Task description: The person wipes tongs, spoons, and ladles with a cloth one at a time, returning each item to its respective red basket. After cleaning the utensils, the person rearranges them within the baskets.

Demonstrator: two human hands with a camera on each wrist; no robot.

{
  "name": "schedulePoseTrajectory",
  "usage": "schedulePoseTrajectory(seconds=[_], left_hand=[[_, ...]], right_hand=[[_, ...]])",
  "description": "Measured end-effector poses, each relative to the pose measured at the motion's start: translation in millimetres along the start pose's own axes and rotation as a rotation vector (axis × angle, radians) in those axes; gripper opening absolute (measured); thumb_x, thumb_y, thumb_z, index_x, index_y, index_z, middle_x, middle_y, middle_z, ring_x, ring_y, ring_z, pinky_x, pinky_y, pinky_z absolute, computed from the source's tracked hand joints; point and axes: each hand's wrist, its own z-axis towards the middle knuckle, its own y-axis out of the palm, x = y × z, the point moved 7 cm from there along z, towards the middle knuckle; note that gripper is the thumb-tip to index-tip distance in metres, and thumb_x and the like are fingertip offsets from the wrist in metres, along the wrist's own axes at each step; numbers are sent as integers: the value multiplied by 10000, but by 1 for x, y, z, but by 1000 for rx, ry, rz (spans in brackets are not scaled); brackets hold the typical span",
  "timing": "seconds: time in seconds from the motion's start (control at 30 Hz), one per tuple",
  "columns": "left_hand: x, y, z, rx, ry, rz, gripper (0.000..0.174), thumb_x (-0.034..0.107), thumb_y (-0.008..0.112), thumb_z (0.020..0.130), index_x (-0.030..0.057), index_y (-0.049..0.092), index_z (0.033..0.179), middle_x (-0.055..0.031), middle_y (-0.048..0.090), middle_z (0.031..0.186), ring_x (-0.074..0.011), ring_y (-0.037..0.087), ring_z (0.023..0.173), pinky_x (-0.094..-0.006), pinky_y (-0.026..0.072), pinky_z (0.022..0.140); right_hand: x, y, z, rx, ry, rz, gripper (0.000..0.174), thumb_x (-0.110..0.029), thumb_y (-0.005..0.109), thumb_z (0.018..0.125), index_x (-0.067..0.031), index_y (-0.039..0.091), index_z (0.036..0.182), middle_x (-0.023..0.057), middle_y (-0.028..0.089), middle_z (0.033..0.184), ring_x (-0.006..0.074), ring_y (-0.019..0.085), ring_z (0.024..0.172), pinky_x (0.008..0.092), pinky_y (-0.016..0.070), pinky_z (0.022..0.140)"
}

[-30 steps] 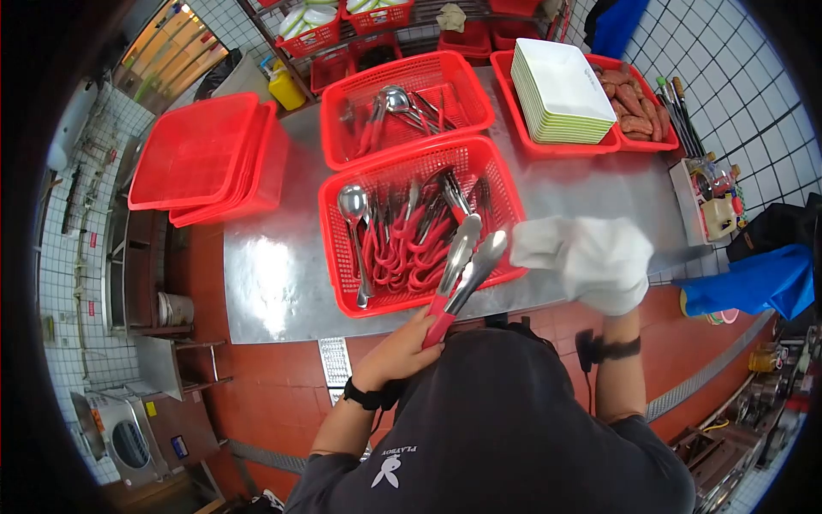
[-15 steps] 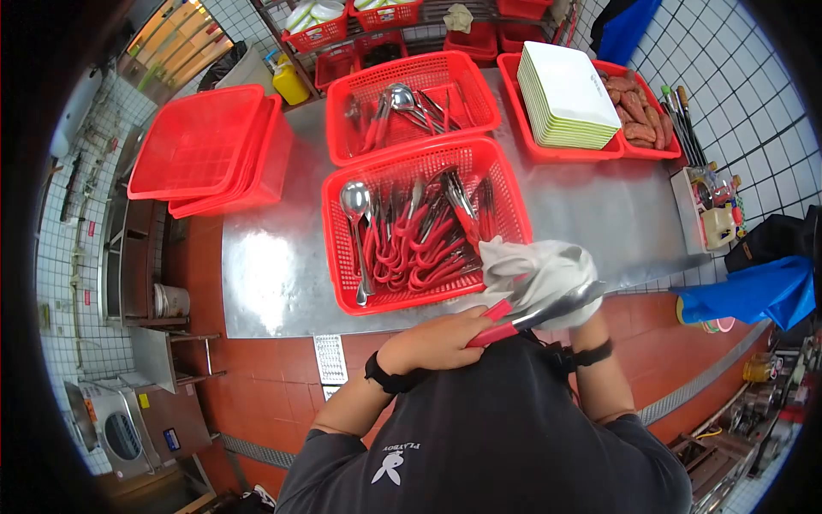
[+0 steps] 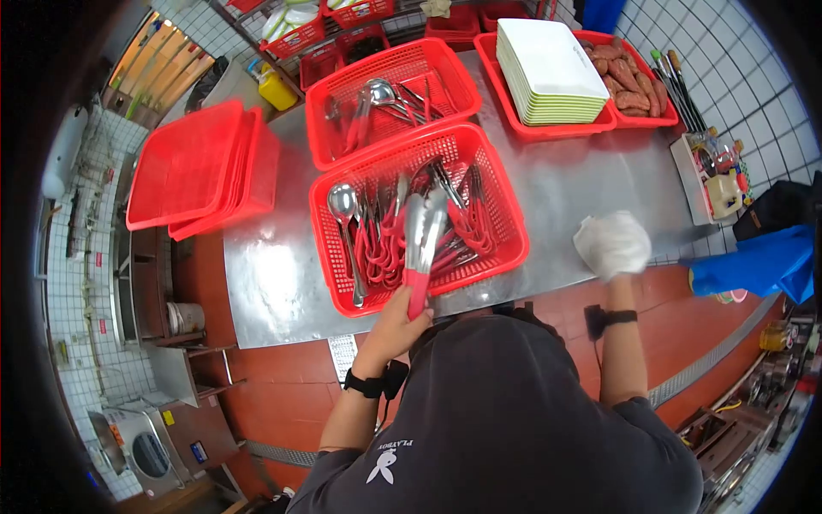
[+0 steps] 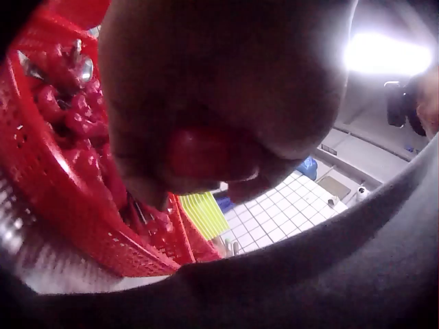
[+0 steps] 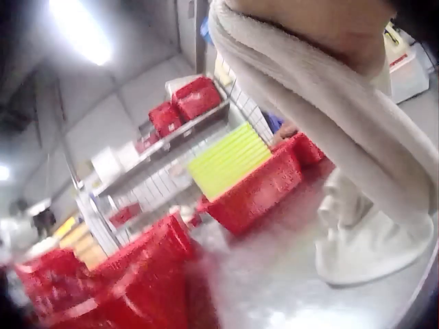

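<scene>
My left hand (image 3: 396, 328) grips the red handles of a pair of metal tongs (image 3: 417, 291), whose silver ends point up over the near red basket (image 3: 503, 201). In the left wrist view, a red handle end (image 4: 199, 152) shows within the dark, curled hand. That basket holds several red-handled tongs (image 3: 390, 248) and a large steel spoon (image 3: 342, 202). Off to the right, a white cloth (image 3: 613, 247) is bunched round my right hand (image 5: 329, 27), which holds it above the steel table (image 3: 556, 201). The cloth hides most of the right fingers; one end hangs loose.
Behind stands a second red basket (image 3: 462, 73) with ladles and tongs. Stacked square plates (image 3: 552, 64) sit in a red tub, beside a tub of reddish-brown elongated food pieces (image 3: 629, 81). Stacked red bins (image 3: 184, 163) are at left, a caddy of bottles (image 3: 706, 184) at the right wall.
The cloth met the tongs near the body half a second ago; now it is away to the right. The left hand has swung the tongs from pointing right to upright over the basket.
</scene>
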Motion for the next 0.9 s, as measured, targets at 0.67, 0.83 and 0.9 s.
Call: schedulePoseTrajectory(seconds=[0.67,0.83,0.9], left_hand=[[62,15,129,253,57,180,489,67,635,843,-8,468,1296,-276,440,1352,-267,654,934,-312,544,829],[55,18,125,229,192,242,303,58,648,836,4,570,1124,-190,535,1236,-238,653,847,-306,543,780],[41,9,118,221,135,218,225,64,653,841,5,597,1051,-149,587,1160,-229,649,829,-320,531,745]], right_hand=[[18,174,-35,-490,-190,-318,609,-200,664,796,75,499,1314,329,65,1542,525,-134,1423,630,54,1153],[8,152,-40,-523,-184,-303,517,-137,604,813,80,535,1277,292,141,1544,511,-122,1433,629,57,1152],[8,152,-40,-476,-168,-217,523,-138,617,797,74,545,1269,291,152,1541,505,-114,1437,629,61,1151]])
